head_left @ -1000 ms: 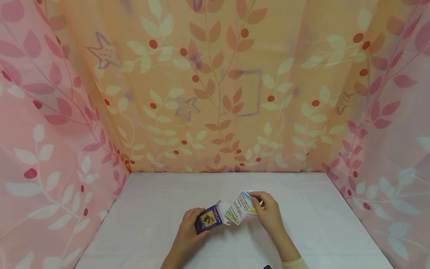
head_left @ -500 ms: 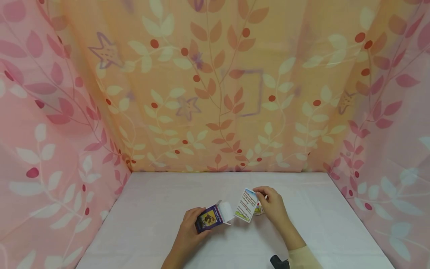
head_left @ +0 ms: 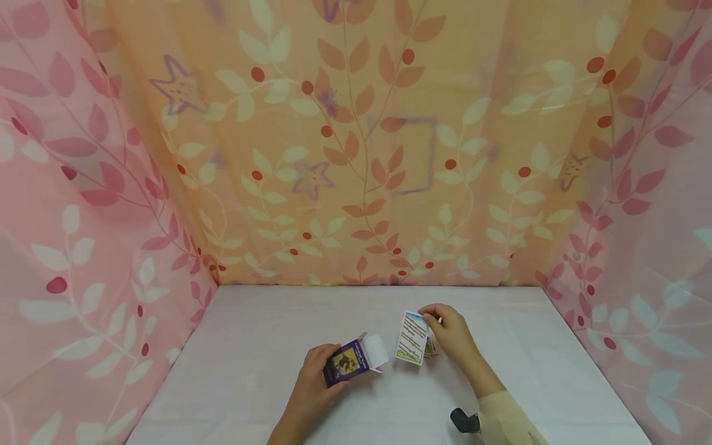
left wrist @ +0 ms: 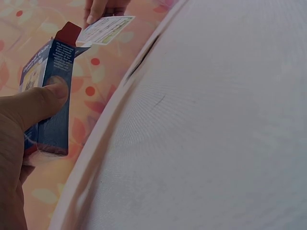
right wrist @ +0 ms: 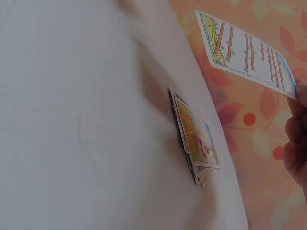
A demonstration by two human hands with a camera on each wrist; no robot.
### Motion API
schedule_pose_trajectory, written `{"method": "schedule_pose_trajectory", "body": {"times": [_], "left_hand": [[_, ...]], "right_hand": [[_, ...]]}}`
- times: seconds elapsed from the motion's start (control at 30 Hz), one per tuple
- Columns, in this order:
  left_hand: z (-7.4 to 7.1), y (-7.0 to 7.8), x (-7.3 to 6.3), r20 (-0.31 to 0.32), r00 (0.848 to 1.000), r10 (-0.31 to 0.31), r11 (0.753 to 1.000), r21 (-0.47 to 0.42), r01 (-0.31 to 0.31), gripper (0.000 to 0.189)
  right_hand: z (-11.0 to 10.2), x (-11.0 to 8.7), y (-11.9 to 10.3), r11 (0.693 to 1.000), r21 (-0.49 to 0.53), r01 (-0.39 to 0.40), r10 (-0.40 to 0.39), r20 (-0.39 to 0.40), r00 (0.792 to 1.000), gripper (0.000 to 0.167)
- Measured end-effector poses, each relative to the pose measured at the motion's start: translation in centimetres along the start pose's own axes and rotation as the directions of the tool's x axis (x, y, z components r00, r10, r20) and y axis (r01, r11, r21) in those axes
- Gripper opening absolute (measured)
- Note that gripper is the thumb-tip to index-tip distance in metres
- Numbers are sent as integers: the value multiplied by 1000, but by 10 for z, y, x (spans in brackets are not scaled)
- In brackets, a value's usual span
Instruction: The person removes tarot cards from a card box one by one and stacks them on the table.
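My left hand (head_left: 314, 383) grips a small dark blue card box (head_left: 346, 363), thumb across its side in the left wrist view. The box is tilted, and its open end, with white flaps spread, faces right. Between thumb and fingers my right hand (head_left: 452, 337) pinches a tarot card (head_left: 411, 337) by one corner; brown staves, green ground and blue sky are drawn on it. Under that card, a loose pile of cards (right wrist: 196, 139) lies on the white table; in the head view it is mostly covered. The box's inside is hidden.
A white cloth covers the table (head_left: 250, 334). Behind it hangs an orange leaf-patterned curtain (head_left: 356, 185), with pink curtains at both sides. A black device (head_left: 465, 421) sits at the right sleeve (head_left: 508, 417).
My right hand has drawn the card away from the box's mouth, rightward to above the pile. The left hand and box have stayed nearly still.
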State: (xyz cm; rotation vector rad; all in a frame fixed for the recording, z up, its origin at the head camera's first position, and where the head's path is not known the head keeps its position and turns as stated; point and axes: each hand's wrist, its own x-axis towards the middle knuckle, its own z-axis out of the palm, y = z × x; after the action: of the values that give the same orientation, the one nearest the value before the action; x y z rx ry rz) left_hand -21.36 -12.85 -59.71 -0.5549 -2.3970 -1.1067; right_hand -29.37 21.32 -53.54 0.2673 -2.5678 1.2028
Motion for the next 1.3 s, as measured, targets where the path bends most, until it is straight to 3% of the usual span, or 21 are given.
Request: {"method": "schedule_pose_trajectory", "body": {"times": [0.53,0.87,1.3], "left_hand": [[0,0,-2,15,999,-44,999,-28,45,84],[-1,0,0,29,998,-58,998,-34,59,84],[-1,0,0,29,997,-68,997,-31,69,84]], "right_hand": [[5,29,43,995,7,-102,100,154,983,15],[9,42,55,987,60,-148,134,203,970,16],[21,50,70,987,32,-159,147,229,962,15]]}}
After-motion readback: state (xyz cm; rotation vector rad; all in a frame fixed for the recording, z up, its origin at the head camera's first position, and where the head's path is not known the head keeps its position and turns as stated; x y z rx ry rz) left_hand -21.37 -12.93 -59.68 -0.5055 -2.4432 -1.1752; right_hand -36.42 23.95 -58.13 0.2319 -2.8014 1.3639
